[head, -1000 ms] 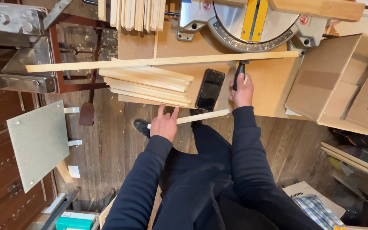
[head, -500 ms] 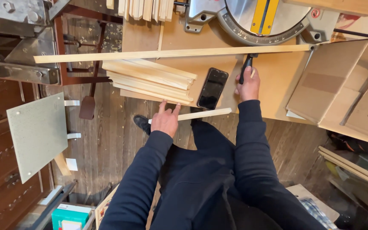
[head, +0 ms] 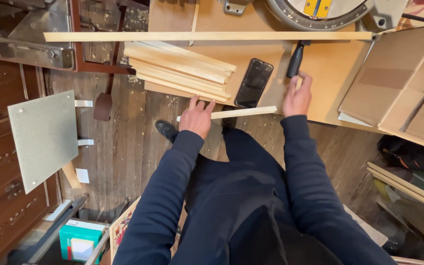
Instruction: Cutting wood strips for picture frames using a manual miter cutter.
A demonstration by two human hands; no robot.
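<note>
My left hand (head: 197, 118) grips a short pale wood strip (head: 244, 113), which lies level along the front edge of the workbench (head: 330, 83). My right hand (head: 298, 95) rests on the bench with its fingers loosely bent, just below a black handle (head: 296, 58), and I see nothing held in it. Between the hands lies a black phone (head: 254, 82), face up. A stack of several wood strips (head: 180, 68) sits left of the phone. Behind them a long thin strip (head: 207, 36) runs across in front of the miter saw (head: 320, 10).
An open cardboard box (head: 393, 83) stands on the bench at the right. A grey perforated panel (head: 45, 137) juts out at the left over the plank floor. A teal box (head: 79, 240) lies low left. More strips (head: 408, 184) lean at the right.
My right hand has come off the black handle and drawn back a little toward me. My left hand keeps hold of the short strip. The view sits closer to the bench.
</note>
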